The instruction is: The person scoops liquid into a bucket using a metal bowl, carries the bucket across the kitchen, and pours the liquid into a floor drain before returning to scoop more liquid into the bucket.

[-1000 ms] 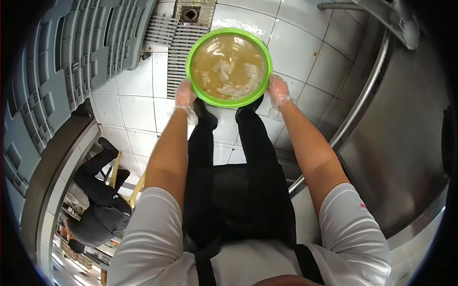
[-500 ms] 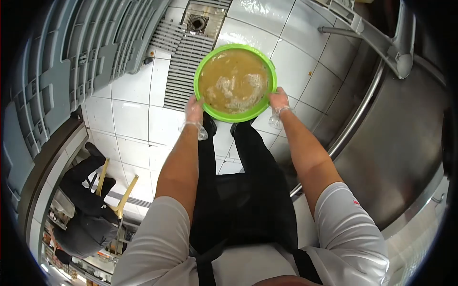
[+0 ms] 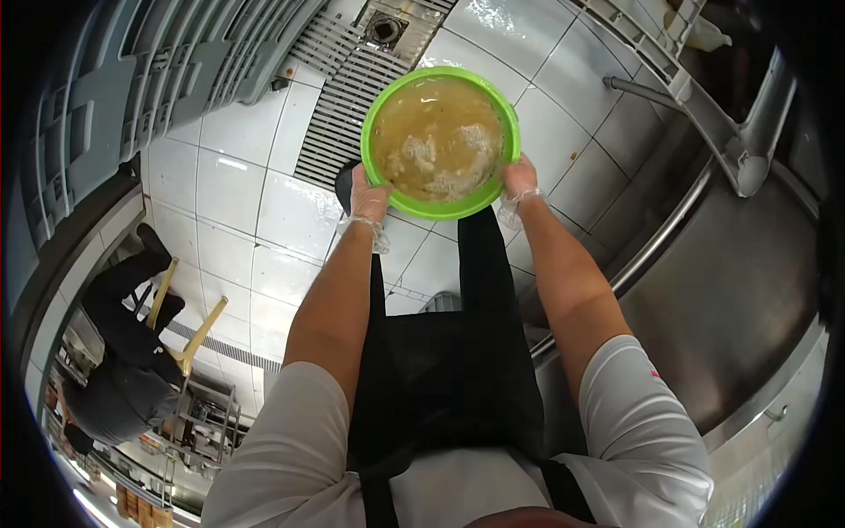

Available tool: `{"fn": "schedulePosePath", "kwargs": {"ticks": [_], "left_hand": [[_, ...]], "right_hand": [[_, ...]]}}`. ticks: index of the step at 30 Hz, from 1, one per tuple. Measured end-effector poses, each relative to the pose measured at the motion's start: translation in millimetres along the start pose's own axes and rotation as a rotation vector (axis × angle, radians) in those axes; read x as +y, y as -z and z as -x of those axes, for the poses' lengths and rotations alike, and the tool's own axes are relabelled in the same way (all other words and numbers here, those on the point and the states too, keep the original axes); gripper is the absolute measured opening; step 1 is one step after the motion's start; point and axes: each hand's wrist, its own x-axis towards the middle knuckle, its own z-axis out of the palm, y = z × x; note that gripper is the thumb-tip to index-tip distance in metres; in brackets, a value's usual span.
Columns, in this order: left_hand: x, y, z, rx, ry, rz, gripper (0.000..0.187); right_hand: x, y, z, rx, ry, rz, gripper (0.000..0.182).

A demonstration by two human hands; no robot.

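Observation:
Both my hands carry a round, bright green basin (image 3: 373, 106) over the tiled floor. Cloudy brown liquid (image 3: 431, 132) with patches of pale foam fills much of it. My left hand (image 3: 370, 195), in a clear plastic glove, grips the rim at the lower left. At the lower right, my right hand (image 3: 519, 176) holds the rim in a similar glove. The fingers of both hands are partly hidden beneath the basin.
A floor drain (image 3: 385, 31) and slatted grate (image 3: 352, 114) lie ahead. Grey plastic crates (image 3: 114, 106) stand left. On the right are a metal-railed steel unit (image 3: 722, 290) and a plastic frame (image 3: 704, 114). A person in dark clothes (image 3: 123, 378) sits at lower left.
The basin has moved slightly right and up in view, both hands still on its rim. My legs are in a different stride, and the surroundings have shifted and turned a little.

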Motion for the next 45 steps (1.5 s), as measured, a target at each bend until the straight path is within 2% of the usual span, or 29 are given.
{"fn": "schedulePosePath", "kwargs": {"ticks": [3, 9, 12, 16, 18, 19, 21, 23, 25, 27, 29, 31, 33, 38, 40, 42, 45], "left_hand": [[0, -4, 1, 0.010, -0.006, -0.002, 0.055], [19, -12, 0, 0.006, -0.011, -0.025, 0.054], [17, -14, -9, -0.010, -0.017, -0.015, 0.056], [20, -21, -15, 0.013, -0.038, 0.059, 0.056], [25, -20, -19, 0.013, 0.028, -0.011, 0.055], [14, -17, -28, 0.028, -0.016, -0.061, 0.054], [26, -17, -30, 0.016, -0.033, -0.022, 0.054], [48, -17, -28, 0.002, -0.021, -0.033, 0.055], [69, -18, -24, -0.032, 0.044, -0.111, 0.046], [67, -15, -32, -0.031, 0.029, -0.116, 0.046], [68, -15, -37, -0.039, 0.039, -0.138, 0.059], [74, -14, -37, -0.021, 0.030, -0.156, 0.056], [82, -12, -39, -0.030, -0.002, -0.346, 0.055], [94, -4, -48, -0.113, -0.020, -0.487, 0.051], [96, -3, -48, -0.157, -0.017, -0.506, 0.051], [96, -6, -48, -0.046, 0.030, -0.308, 0.051], [92, -5, -56, -0.075, 0.025, -0.335, 0.051]], "right_hand": [[-4, 5, -13, -0.049, 0.032, -0.202, 0.038], [-43, 12, -22, -0.041, 0.051, -0.032, 0.038], [-59, 16, -23, -0.057, -0.007, -0.133, 0.039], [-74, 20, -29, -0.050, 0.050, -0.051, 0.042], [-90, 20, -24, -0.048, 0.013, -0.053, 0.044], [-100, 20, -18, -0.040, 0.018, -0.050, 0.043], [-100, 22, -27, -0.048, 0.090, 0.104, 0.042], [-105, 20, -31, -0.020, 0.076, 0.105, 0.041], [-115, 18, -25, -0.028, 0.086, 0.056, 0.040], [-110, 17, -33, -0.035, 0.086, 0.030, 0.036], [-109, 18, -36, -0.039, 0.080, 0.003, 0.032], [-113, 17, -34, -0.035, 0.086, 0.031, 0.032], [-111, 17, -37, -0.053, 0.077, 0.018, 0.032], [-102, 13, -43, -0.045, 0.092, -0.033, 0.031], [-103, 13, -42, -0.039, 0.078, -0.059, 0.030], [-111, 12, -37, -0.041, 0.055, -0.054, 0.030], [-114, 13, -37, -0.048, 0.034, -0.028, 0.030]]}}
